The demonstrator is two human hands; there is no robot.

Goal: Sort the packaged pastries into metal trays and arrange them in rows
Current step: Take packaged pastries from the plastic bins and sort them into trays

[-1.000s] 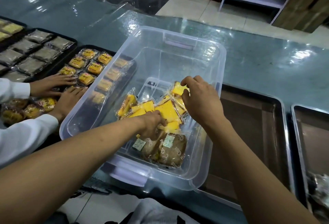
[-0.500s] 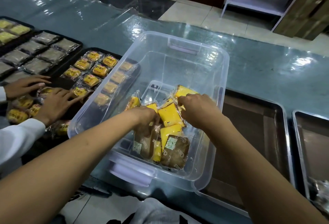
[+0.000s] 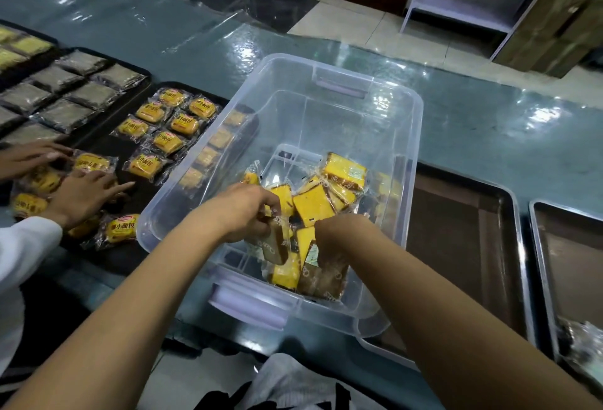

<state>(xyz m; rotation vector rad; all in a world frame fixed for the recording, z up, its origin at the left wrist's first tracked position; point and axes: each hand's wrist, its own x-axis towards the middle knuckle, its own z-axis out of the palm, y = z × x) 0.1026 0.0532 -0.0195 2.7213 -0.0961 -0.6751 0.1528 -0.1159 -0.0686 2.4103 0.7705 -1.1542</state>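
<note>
A clear plastic bin (image 3: pixel 326 109) is set on the counter (image 3: pixel 489 122), with wrapped yellow cake slices (image 3: pixel 313 207) piled at its near end. One wrapper is pinched by the left hand (image 3: pixel 241 214). The right hand (image 3: pixel 339 230) is plunged among the packets (its fingers are hidden, so its grip cannot be told). A bare metal tray (image 3: pixel 473 246) lies just right of the bin.

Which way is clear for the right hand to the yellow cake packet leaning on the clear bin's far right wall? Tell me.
Probably from above: the yellow cake packet lies on top of the pile, uncovered, in the open clear plastic bin. The right hand is already inside, just nearer.
</note>
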